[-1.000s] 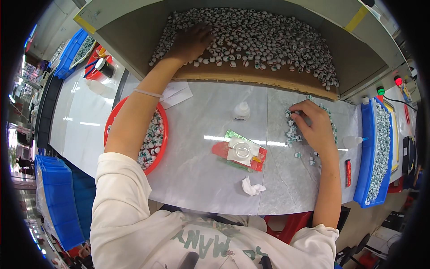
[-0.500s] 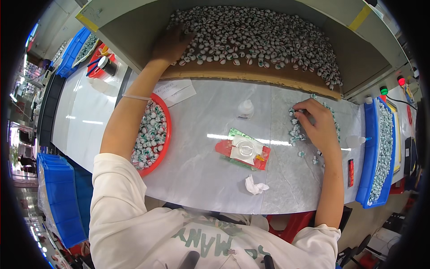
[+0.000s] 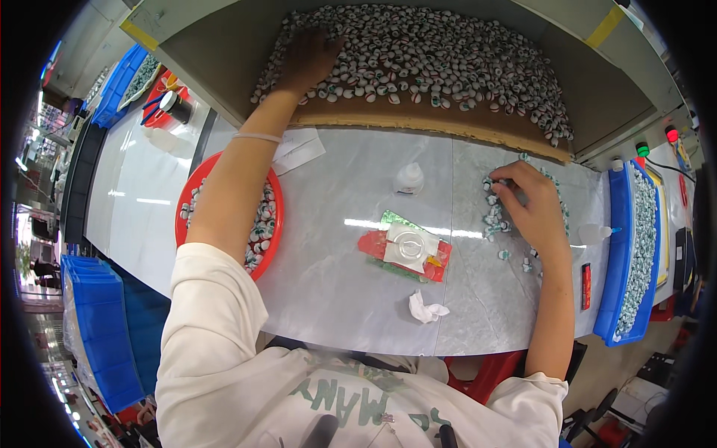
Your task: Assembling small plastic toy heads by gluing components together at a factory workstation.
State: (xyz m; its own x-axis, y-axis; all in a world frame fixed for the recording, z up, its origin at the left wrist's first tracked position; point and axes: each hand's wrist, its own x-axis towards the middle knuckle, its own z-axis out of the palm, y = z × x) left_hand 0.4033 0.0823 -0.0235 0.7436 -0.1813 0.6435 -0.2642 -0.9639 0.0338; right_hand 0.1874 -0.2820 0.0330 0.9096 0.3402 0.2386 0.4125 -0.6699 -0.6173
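A: While the left hand [image 3: 310, 60] is being stretched to the far side, where is it being rested?

B: It is being laid flat, fingers spread wide, on the heap of small white-and-green pieces [image 3: 448, 52] that is being kept in the brown tray [image 3: 224, 52] at the far edge. Whether any piece is being gripped under the palm cannot be told.

A: And the right hand [image 3: 526, 209]?

B: It is being held over a small cluster of the same pieces [image 3: 497, 220] on the grey table [image 3: 336, 299], to the right. Its fingers are being curled narrowly, the tips being pinched at one piece near the cluster's far end.

A: How are such pieces being judged to handle?

B: They are being judged light, hard and rounded, so likely to roll or slip. A fingertip pinch across the middle is being thought the surest hold for one; a scoop with a cupped palm suits many.

A: What else is being kept nearby?

B: More pieces are being held in a red bowl [image 3: 187, 196] under the left forearm and in a blue bin [image 3: 620, 246] at the right. A small white bottle [image 3: 408, 179], a red and green packet [image 3: 407, 250] and a crumpled tissue [image 3: 426, 308] are lying between.
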